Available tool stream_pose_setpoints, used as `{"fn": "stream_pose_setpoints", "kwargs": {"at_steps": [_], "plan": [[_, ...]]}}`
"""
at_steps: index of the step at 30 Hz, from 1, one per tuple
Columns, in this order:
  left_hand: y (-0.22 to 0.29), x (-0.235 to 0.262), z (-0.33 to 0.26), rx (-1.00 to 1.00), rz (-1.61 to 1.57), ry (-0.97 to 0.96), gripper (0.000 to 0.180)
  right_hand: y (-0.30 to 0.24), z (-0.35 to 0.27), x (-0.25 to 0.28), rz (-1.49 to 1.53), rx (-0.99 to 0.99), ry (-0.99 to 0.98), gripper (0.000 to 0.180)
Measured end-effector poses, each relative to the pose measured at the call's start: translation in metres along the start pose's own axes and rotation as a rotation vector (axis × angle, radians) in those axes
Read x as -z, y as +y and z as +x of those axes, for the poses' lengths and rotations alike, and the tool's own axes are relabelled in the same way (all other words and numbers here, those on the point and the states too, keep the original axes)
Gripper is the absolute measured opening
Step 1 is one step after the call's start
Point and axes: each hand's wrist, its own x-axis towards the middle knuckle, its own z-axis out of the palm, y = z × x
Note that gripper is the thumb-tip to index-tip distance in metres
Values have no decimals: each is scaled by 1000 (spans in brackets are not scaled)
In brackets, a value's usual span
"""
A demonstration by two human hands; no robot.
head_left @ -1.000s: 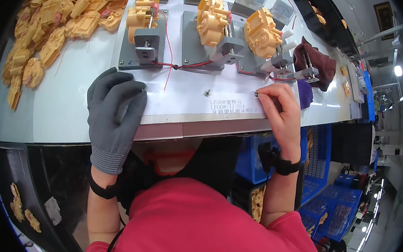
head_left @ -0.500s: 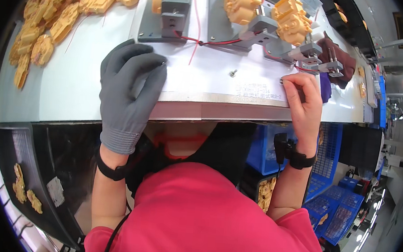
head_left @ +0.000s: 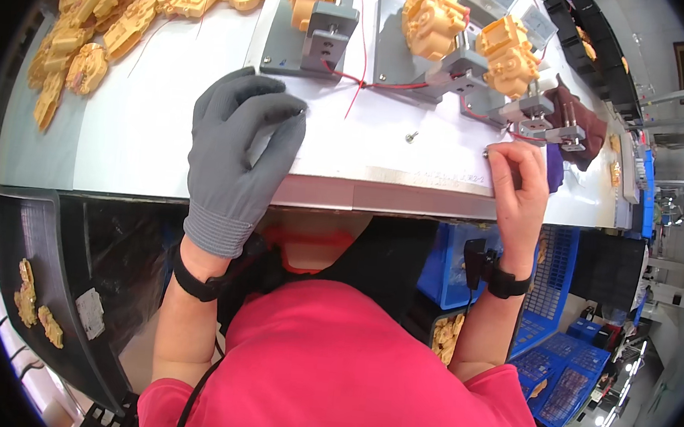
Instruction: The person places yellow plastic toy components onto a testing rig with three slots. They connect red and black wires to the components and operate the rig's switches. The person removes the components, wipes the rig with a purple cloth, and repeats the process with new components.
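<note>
My left hand (head_left: pixel 238 157), in a grey knit glove, rests at the front edge of the white worktop (head_left: pixel 147 134). Its thumb and forefinger are pinched together; a tiny dark spot shows at the tips, too small to name. Bare, my right hand (head_left: pixel 519 175) pinches a small metal piece (head_left: pixel 486 153) close to the surface. Between the hands a small silver screw (head_left: pixel 411 137) lies on the white paper sheet (head_left: pixel 323 144). Beyond them stand grey fixtures (head_left: pixel 328 48) carrying yellow plastic housings (head_left: pixel 433 20), (head_left: pixel 508 56), with a thin red wire (head_left: pixel 396 85) running between.
Many yellow housings (head_left: pixel 128 24) are heaped at the far left. A dark brown cloth (head_left: pixel 578 120) lies right of the fixtures. Under the table edge are a black bin (head_left: pixel 72 272) on the left and blue crates (head_left: pixel 548 294) on the right.
The whole view has shifted slightly, so the table appears a little further right and lower. Both hands keep their pinches and nearly the same places over the sheet.
</note>
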Motion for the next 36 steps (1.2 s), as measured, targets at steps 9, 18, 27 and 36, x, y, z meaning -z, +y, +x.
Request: {"fn": "stream_pose_setpoints", "kwargs": {"at_steps": [9,18,27,36], "plan": [[0,3,-2,23,-13,-54,18,-4,0,0,0,-28,1,9],[-7,-4,-1,-62,-28,15,17,7,-2,3,171,-64,85,9],[-17,2,-2,7,-72,-105,22,-16,15,10,704,-123,212,21],[-16,0,-1,-6,-95,-139,23,-17,26,-8,761,-22,90,21]]}}
